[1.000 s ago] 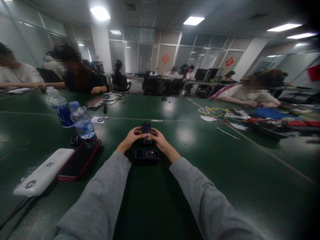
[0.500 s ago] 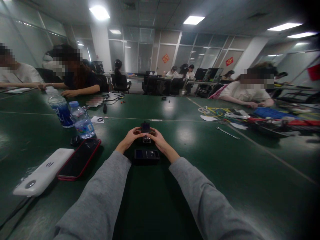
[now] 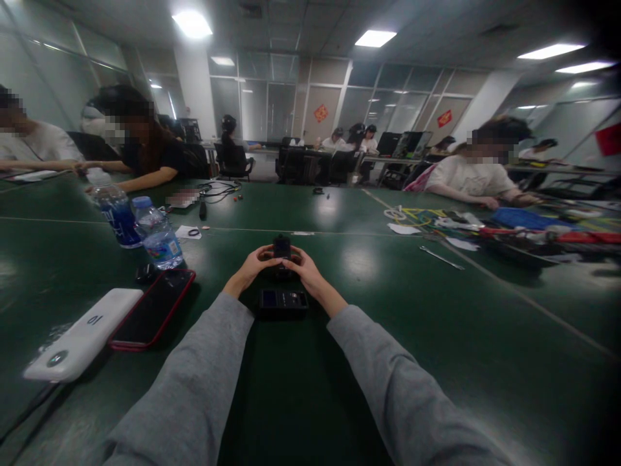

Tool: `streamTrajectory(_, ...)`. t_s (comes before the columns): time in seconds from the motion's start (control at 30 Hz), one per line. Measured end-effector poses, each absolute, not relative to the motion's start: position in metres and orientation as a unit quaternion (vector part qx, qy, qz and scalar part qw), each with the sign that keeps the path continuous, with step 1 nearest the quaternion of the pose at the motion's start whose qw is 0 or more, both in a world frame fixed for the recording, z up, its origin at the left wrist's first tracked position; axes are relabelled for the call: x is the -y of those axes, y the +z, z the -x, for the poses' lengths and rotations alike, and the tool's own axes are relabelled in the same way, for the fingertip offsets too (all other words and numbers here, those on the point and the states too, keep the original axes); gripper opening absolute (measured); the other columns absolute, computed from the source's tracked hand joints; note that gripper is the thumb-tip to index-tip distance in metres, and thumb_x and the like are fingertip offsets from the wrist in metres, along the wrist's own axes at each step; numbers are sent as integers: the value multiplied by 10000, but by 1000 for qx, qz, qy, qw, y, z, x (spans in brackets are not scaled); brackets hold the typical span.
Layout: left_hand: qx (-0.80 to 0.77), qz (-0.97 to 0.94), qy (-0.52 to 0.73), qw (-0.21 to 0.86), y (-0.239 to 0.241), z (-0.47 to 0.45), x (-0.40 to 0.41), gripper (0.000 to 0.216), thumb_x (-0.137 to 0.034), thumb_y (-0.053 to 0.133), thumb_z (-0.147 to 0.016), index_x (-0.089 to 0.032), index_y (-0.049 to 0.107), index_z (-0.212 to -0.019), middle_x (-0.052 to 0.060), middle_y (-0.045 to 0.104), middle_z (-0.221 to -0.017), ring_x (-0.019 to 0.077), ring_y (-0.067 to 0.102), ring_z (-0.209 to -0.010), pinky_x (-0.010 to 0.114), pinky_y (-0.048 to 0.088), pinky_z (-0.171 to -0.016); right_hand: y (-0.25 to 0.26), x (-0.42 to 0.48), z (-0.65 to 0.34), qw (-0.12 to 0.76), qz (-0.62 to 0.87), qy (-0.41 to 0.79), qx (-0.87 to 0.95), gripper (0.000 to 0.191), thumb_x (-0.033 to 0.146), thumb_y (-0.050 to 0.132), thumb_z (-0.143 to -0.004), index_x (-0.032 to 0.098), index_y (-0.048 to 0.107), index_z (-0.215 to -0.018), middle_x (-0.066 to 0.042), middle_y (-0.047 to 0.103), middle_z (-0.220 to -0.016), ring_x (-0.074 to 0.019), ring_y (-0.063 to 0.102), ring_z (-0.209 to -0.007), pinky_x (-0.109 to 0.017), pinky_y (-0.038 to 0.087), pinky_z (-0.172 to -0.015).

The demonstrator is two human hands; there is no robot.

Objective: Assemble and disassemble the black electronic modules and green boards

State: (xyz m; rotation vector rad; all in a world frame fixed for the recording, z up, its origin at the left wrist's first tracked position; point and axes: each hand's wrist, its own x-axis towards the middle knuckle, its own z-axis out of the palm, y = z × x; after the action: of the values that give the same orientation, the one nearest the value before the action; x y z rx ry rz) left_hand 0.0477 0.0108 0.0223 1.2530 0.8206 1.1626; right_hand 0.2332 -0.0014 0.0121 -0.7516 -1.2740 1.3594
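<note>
Black handheld device (image 3: pixel 281 248): small, boxy, dark-faced, bump at top; left fingers (image 3: pixel 272 262), right fingers (image 3: pixel 293 265) holding it.

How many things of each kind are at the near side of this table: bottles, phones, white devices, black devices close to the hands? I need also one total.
Bottles: 2 (blue-labelled bottle, blue-capped bottle)
Phones: 1 (red-edged phone)
White devices: 1 (white device)
Black devices: 2 (held device, lying device)
Total: 6
</note>
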Motion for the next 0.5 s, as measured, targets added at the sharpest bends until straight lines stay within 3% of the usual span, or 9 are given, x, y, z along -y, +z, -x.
streamTrajectory(0.5,-350,-517,517,585,17,-48,-16,594,-303,832,-629,-149,628,-1165,98,663,-1070,217,616,-1021,395,421,-978,19,6,-231,537,326,569,531,688,376,876,-614,238,551,-1204,-31,644,-957,-232,599,-962,-372,475,-893)
